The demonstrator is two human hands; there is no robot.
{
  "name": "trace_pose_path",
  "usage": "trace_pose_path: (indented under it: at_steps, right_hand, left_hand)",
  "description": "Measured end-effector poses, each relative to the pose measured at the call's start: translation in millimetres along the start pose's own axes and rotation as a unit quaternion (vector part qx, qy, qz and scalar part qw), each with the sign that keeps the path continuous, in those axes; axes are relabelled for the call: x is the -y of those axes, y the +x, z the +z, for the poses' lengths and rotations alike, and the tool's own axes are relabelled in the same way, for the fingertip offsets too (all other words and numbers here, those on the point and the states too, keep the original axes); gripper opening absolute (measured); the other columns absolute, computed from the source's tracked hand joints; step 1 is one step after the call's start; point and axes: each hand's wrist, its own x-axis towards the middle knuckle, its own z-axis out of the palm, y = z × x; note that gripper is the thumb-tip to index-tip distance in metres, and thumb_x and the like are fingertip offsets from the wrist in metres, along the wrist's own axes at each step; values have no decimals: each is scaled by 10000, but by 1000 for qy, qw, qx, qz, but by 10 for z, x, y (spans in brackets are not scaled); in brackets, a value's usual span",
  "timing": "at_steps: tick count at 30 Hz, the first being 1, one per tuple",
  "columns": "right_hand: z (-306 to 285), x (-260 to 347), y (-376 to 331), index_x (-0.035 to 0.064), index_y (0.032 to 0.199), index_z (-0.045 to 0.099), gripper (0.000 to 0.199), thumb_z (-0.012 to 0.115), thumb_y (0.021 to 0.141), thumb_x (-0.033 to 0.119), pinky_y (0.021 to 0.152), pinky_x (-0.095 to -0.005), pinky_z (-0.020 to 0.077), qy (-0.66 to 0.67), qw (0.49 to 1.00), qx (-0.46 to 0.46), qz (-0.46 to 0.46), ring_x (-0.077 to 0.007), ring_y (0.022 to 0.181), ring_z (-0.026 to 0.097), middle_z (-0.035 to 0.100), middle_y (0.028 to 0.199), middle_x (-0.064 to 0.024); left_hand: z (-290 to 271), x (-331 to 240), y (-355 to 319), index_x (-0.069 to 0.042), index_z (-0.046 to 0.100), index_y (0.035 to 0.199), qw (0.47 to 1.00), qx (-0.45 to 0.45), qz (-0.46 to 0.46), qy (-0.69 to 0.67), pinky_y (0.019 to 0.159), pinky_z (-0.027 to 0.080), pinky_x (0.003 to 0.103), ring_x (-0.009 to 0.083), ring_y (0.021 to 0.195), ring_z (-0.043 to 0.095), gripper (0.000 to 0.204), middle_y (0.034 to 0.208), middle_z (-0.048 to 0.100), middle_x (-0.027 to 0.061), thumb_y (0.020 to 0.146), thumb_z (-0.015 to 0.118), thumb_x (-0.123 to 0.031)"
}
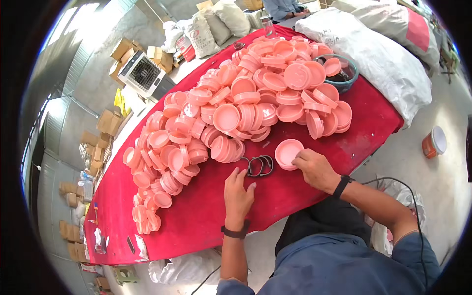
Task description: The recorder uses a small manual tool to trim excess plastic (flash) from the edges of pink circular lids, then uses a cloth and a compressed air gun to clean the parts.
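Note:
Between the thumb and fingers of my right hand (317,169) is the rim of a round pink plastic lid (288,153). The lid's hollow side faces up, low over or on the red cloth. My left hand (238,194) has its thumb and fingers apart, with nothing seen in it. Its fingertips are beside several dark rubber-looking rings (259,166) lying together on the cloth; whether they touch cannot be told. Beyond both hands rises a large heap of similar pink lids (246,93), some face up, others on edge.
A red cloth (221,206) covers the table. At the far right stands a blue-green bowl (347,84) with dark contents and a pink lid on top. White sacks (366,54) lie beyond the right edge. A bucket (433,142) is on the floor. Another person (282,9) sits at the back.

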Motion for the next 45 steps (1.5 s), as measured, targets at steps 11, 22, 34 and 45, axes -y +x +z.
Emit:
trace_pose_path:
  at_steps: [11,22,34,45]
  right_hand:
    - [-306,19,-107,50,1207,690,184,637,1116,201,532,-206,372,599,726,-108,321,-18,624,495,683,905,26]
    - [-197,-424,-653,20,1361,631,327,542,1141,245,489,-255,417,559,668,-182,456,-70,624,504,606,874,10]
    - [-215,-25,-493,-23,1470,640,443,668,1061,146,736,-301,588,479,785,-135,370,-117,878,685,759,1112,-89]
    - [-114,667,-757,-52,1358,693,329,652,1118,169,919,-322,594,649,661,-151,345,-152,1040,726,774,1176,-99]
  left_hand:
    - [110,-177,356,-48,664,1424,998,16,63,18,1081,525,503,437,1275,632,560,1378,671,234,902,823,-175]
    - [-86,229,41,-44,758,1132,997,41,-4,63,858,567,519,413,966,717,250,996,732,186,893,777,-115]
    - [-430,-129,-215,19,742,1158,926,-20,-142,-350,760,554,281,88,845,672,145,924,739,14,1053,722,-80]
    - [445,-1448,-291,-36,779,1065,950,27,180,-256,800,596,439,336,939,745,188,1014,765,143,888,836,-61]
